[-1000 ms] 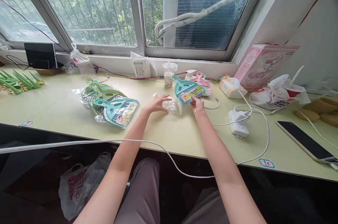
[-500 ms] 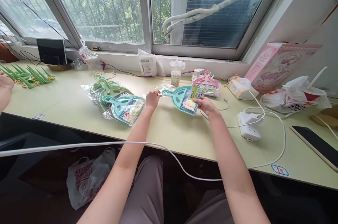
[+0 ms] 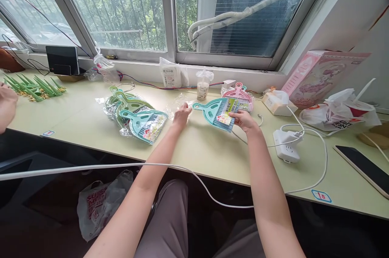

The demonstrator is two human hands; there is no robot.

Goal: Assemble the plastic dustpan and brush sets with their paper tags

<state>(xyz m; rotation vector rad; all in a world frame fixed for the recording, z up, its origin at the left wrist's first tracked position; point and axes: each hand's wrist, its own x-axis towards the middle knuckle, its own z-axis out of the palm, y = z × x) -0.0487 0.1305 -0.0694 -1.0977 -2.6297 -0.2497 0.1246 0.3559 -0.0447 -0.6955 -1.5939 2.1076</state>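
A teal dustpan-and-brush set (image 3: 209, 111) with a printed card label is held above the table, its handle pointing left. My right hand (image 3: 245, 121) grips its wide end, thumb over the label. Close to the handle's tip is my left hand (image 3: 181, 116), apart from it, fingers pinched together; what they hold, if anything, is unclear. Crumpled clear plastic film (image 3: 178, 103) lies right behind that hand. To the left, another teal dustpan set (image 3: 145, 125) in clear wrap rests against green wrapped sets (image 3: 129, 99). Pink dustpan sets (image 3: 238, 95) lie behind the right hand.
A white cable crosses in front of my lap to the power strip (image 3: 285, 146). A phone (image 3: 363, 168), tissue box (image 3: 276, 102), pink box (image 3: 323, 73) and drink cup (image 3: 202, 87) stand around. Another person's hand (image 3: 6, 106) is at far left, near green stems (image 3: 36, 87).
The held teal set has shifted slightly right with my right hand. My left hand has moved right and a little up, and a gap now shows between it and the handle.
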